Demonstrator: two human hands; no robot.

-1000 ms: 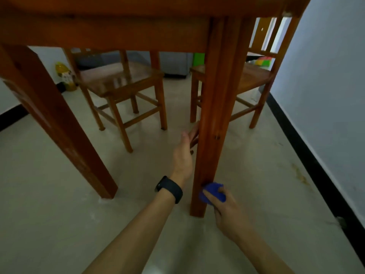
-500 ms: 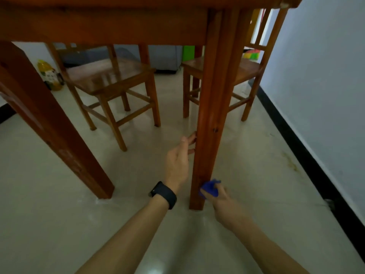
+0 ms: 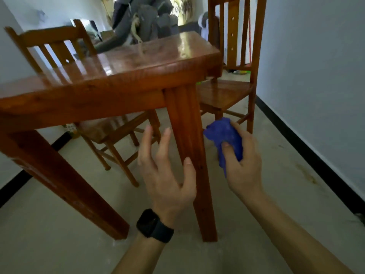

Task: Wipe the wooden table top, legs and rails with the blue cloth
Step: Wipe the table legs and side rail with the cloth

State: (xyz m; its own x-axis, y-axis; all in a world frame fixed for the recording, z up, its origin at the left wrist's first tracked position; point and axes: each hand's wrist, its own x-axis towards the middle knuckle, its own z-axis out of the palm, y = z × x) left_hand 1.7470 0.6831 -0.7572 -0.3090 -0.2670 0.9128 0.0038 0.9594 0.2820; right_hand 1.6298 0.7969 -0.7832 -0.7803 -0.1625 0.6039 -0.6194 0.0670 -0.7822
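The wooden table's glossy top (image 3: 138, 62) fills the upper middle, with a rail (image 3: 79, 107) under its near edge. Its near right leg (image 3: 189, 151) stands between my hands. My left hand (image 3: 167, 175), with a black watch on the wrist, has its fingers spread and relaxed just left of that leg, the thumb against the leg's face. My right hand (image 3: 243, 161) grips the bunched blue cloth (image 3: 225, 135) to the right of the leg, about halfway up, the cloth close beside the leg's edge. A second leg (image 3: 65, 186) slants at the lower left.
One wooden chair (image 3: 233, 91) stands behind the table at the right, another chair (image 3: 110, 133) is tucked under the table at the left. Grey cloth things (image 3: 144, 22) lie at the table's far end. A pale wall with a black skirting (image 3: 308, 155) runs along the right.
The view has risen from under the table to above its top. Both hands have moved up the leg from near the floor to about mid height, and my left hand has come off the leg's back.
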